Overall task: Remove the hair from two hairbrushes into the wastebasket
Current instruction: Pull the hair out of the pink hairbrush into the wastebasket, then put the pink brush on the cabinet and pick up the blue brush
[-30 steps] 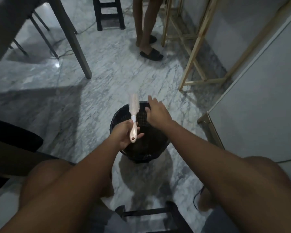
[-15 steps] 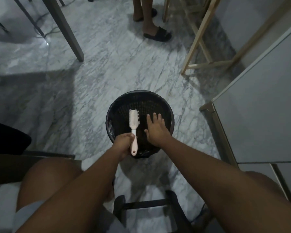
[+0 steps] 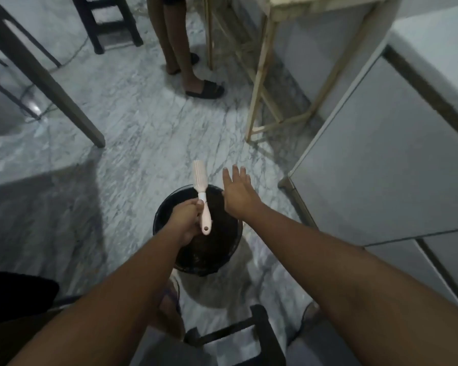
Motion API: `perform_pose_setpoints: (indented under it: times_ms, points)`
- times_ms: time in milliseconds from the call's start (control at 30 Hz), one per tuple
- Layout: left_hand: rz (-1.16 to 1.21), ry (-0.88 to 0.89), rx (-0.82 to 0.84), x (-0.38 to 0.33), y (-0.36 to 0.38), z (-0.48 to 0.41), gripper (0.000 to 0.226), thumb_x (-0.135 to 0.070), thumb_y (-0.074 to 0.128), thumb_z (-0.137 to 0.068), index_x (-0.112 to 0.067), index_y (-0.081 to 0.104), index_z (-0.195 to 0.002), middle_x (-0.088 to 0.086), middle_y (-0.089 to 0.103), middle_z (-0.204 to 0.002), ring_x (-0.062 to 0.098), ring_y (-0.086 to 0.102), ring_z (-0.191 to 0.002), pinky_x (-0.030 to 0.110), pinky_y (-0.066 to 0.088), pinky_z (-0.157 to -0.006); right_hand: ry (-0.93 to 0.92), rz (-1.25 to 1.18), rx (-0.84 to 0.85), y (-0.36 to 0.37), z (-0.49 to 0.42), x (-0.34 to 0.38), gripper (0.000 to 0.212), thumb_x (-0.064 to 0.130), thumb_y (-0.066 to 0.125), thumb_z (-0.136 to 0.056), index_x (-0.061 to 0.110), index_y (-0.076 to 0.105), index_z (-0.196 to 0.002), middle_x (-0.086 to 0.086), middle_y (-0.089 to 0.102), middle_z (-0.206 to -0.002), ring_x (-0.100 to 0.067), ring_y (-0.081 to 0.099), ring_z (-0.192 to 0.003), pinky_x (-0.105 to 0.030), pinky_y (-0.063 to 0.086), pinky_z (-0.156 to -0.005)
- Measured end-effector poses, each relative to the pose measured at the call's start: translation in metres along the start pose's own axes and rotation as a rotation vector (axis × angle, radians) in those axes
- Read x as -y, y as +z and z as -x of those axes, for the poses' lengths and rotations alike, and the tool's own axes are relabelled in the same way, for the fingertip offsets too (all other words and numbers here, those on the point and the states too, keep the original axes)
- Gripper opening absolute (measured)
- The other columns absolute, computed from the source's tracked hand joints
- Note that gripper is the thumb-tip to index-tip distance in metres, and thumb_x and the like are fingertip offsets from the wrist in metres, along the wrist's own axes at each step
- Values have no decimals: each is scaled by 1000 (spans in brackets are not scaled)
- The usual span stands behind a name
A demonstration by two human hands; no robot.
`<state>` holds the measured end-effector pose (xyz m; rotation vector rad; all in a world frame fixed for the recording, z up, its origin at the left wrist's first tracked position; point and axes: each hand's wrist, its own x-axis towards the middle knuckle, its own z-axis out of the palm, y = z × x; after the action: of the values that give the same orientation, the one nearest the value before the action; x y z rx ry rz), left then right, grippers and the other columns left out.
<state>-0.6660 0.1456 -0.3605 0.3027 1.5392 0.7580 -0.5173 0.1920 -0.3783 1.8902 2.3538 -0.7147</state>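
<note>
The floor (image 3: 148, 122) is grey and white marble. A black wastebasket (image 3: 230, 249) stands on it, right under the 2 hands. Far past the hands, a person's sandaled foot (image 3: 205, 89), a dark stool (image 3: 109, 25) and a pale wooden frame (image 3: 259, 83) stand on it.

No text, label, brand, number or sign can be read anywhere in the view.
</note>
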Motion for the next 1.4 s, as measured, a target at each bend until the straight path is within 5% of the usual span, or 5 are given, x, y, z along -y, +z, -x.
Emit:
perform_pose_setpoints:
  times_ms: [300, 600, 833, 1133, 1400]
  points:
    - [-289, 138, 287, -148, 153, 143, 30, -12, 52, -100, -3, 57, -128, 16, 61, -95, 31, 61, -76, 45, 54, -73, 244, -71, -306, -238, 89, -60, 81, 12, 55, -93, 9, 4, -156, -20, 0, -163, -42, -6, -151, -53, 8, -123]
    - [-544, 173, 622, -156, 340, 263, 24, -15, 51, -101, -6, 56, -123, 16, 59, -110, 28, 59, -85, 50, 52, -85, 631, -83, -545, -345, 252, -189, 68, 16, 44, -100, -1, 7, -154, -29, 2, -161, -48, -2, -149, -53, 7, -122]
    - [-755, 118, 881, -84, 440, 338, 18, -13, 49, -102, -8, 60, -115, 11, 60, -98, 27, 58, -82, 39, 50, -66, 966, -58, -629, -356, 389, -276, 67, 19, 42, -100, 0, 8, -154, -27, 5, -161, -46, 0, -149, -51, 10, -122]
    - [-966, 49, 982, 37, 529, 394, 19, 3, 47, -92, -2, 62, -101, 12, 62, -85, 23, 60, -70, 34, 53, -64, 1266, -116, -575, -312, 507, -344, 67, 23, 40, -102, 0, 5, -154, -27, 4, -161, -47, 1, -149, -50, 11, -122]
    - [-1317, 553, 917, 93, 562, 386, 24, -8, 54, -87, -3, 63, -65, 11, 58, -65, 37, 62, -66, 31, 46, -61, 1306, -174, -488, -273, 526, -373, 68, 28, 39, -102, 3, 4, -155, -28, 3, -161, -49, 2, -148, -52, 11, -122]
